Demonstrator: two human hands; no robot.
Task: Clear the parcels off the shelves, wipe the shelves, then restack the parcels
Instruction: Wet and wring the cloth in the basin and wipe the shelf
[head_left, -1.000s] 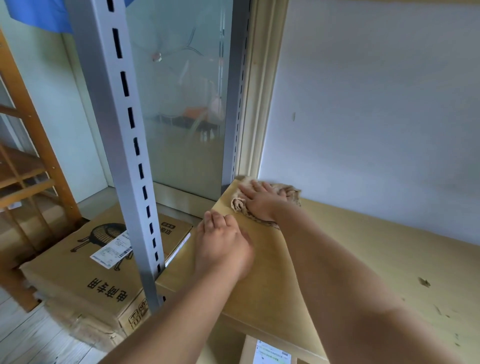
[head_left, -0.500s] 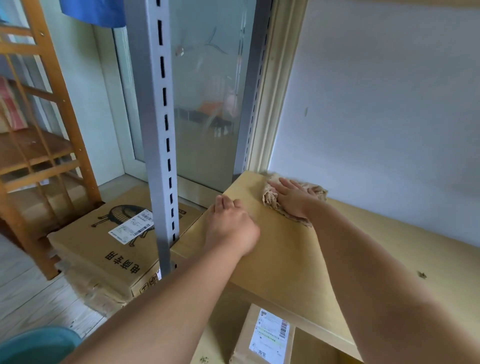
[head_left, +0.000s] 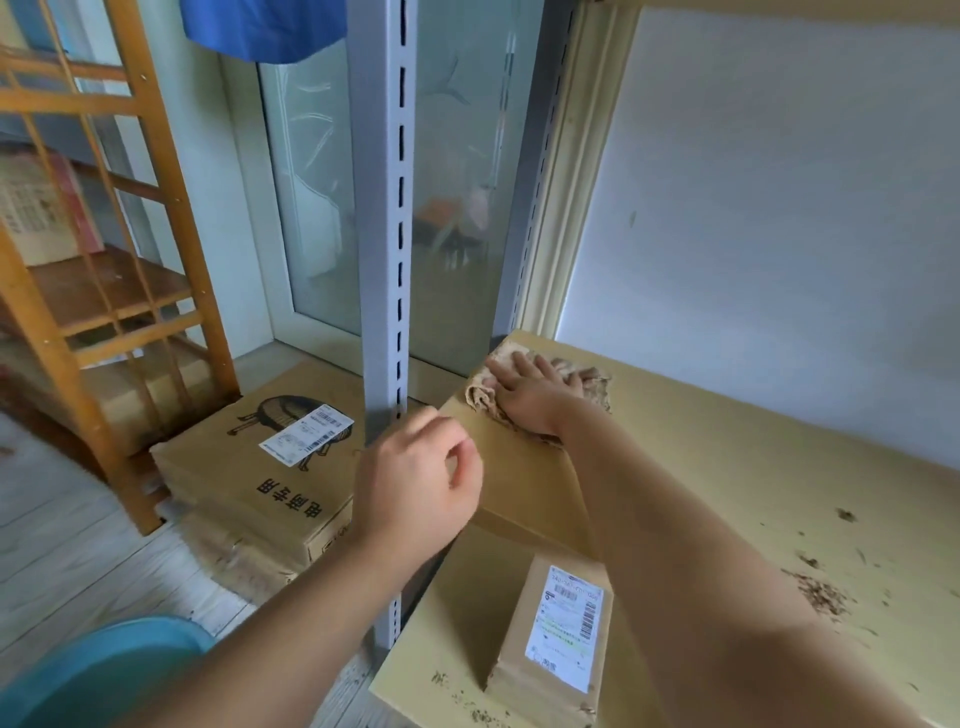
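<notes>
My right hand (head_left: 530, 391) lies flat on a crumpled brown cloth (head_left: 592, 375) at the far left corner of the tan shelf board (head_left: 727, 467). My left hand (head_left: 415, 483) hovers over the shelf's left edge beside the grey slotted post (head_left: 383, 260), fingers loosely curled, holding nothing. Dirt specks and a patch of brown crumbs (head_left: 823, 595) lie on the right part of the board. On the shelf below stands a small brown parcel (head_left: 556, 639) with a white label.
A large cardboard box (head_left: 260, 467) with a grill drawing sits on the floor to the left, on flattened cardboard. A wooden rack (head_left: 104, 322) stands further left. A blue basin (head_left: 98, 670) is at the lower left. Behind the post is a frosted glass door (head_left: 462, 182).
My left hand has lifted off the shelf edge and its fingers have curled. My right hand stays on the cloth in the far corner. The view has shifted, showing more of the lower shelf.
</notes>
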